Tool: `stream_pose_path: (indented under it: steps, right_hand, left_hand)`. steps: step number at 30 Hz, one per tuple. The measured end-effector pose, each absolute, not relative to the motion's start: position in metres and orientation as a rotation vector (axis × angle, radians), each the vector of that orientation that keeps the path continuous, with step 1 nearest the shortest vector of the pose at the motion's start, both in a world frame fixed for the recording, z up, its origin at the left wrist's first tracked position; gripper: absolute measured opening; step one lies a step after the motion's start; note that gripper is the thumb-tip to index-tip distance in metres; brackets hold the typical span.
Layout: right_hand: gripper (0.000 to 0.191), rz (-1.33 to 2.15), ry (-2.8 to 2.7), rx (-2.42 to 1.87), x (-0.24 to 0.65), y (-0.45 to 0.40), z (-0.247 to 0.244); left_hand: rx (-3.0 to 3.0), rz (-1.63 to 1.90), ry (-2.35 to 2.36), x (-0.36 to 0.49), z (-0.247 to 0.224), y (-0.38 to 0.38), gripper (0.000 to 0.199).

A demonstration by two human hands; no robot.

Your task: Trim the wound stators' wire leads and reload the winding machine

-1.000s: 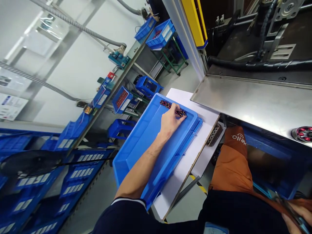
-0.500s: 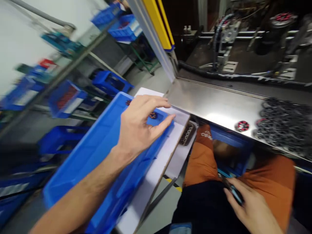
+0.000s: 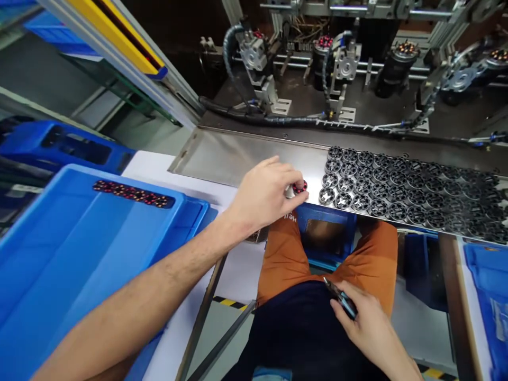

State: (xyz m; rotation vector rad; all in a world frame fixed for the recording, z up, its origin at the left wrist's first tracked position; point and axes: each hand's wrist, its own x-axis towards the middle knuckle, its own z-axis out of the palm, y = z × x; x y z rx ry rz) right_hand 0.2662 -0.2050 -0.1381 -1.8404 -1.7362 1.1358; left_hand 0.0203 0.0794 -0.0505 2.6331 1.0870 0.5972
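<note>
My left hand [image 3: 268, 193] is over the metal ledge [image 3: 226, 156], with thumb and fingertips closed around a small round motor stator [image 3: 300, 187] with red windings. The hand partly covers the stator, which is at the ledge's front edge. To its right stand rows of black round parts [image 3: 379, 188], some with a pale cross-shaped centre. Above my lap, my right hand [image 3: 365, 317] grips small pliers [image 3: 342, 300] with dark jaws and blue-black handles, their tips pointing up and left.
A blue bin [image 3: 119, 248] on a white table at left holds a row of stators [image 3: 133, 194] along its far end. Behind the ledge are machine fixtures [image 3: 254, 58] with hoses and stator-topped posts [image 3: 397, 66]. A yellow-cased post [image 3: 130, 37] rises at left; another blue bin [image 3: 482, 286] is at right.
My left hand has moved from above the blue bin rightward to the ledge and taken hold of the lone stator there. The view has turned right. My right hand still holds the pliers.
</note>
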Motion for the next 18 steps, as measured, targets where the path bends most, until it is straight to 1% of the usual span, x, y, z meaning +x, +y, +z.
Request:
stream_pose_path:
  steps: [3, 6, 10, 13, 18]
  right_hand:
    - [0.026, 1.173, -1.641, -1.811, 0.268, -0.201, -0.131]
    - [0.02, 1.19, -1.575, -1.699, 0.264, -0.185, -0.111]
    - [0.022, 1.177, -1.495, -1.528, 0.255, -0.159, -0.087]
    - [0.025, 1.193, -1.469, -1.461, 0.249, -0.148, -0.083]
    - [0.037, 1.255, -1.47, -1.424, 0.245, -0.146, -0.084]
  left_hand:
    - [2.513, 0.854, 1.102, 0.019, -0.032, 0.051, 0.007]
    - [2.439, 1.051, 1.036, 0.026, -0.025, 0.008, 0.013]
    - [2.371, 1.09, 1.008, 0.034, -0.042, -0.039, 0.02]
    - [2.358, 1.12, 1.016, 0.033, -0.058, -0.053, 0.026]
    - [2.33, 1.035, 1.086, 0.027, -0.065, -0.059, 0.021]
